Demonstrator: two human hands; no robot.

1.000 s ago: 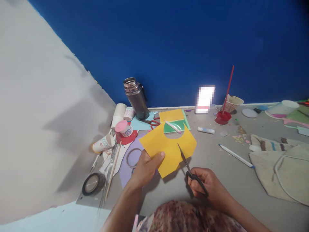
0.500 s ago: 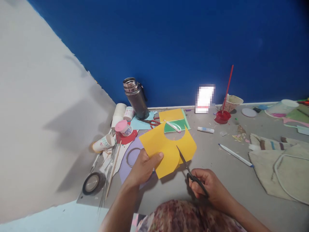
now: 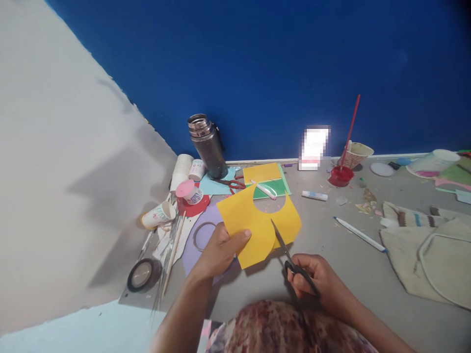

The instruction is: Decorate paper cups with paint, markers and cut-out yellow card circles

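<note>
A yellow paper sheet [image 3: 253,230] is held above the grey table, with a round cutout in its top edge and a curved cut running up from its lower edge. My left hand [image 3: 222,252] grips its left part, thumb on top. In my right hand [image 3: 312,277] are black-handled scissors [image 3: 283,245], fingers wrapped round the handles. The blades lie at the cut, pointing up and left, near the middle of the sheet. Part of the lower blade is hidden by the paper.
Behind stand a steel flask [image 3: 209,152], paper cups [image 3: 182,171] and a red cup with a stick [image 3: 341,175]. Black tape [image 3: 142,275] and a wooden stick [image 3: 173,255] lie left. A glue stick [image 3: 314,195], a white pen [image 3: 360,235] and a beige cloth bag [image 3: 415,264] lie right.
The yellow sheet has shifted slightly right in my left hand's grip. The scissor blades look closer together at the cut. The whole view has moved a little.
</note>
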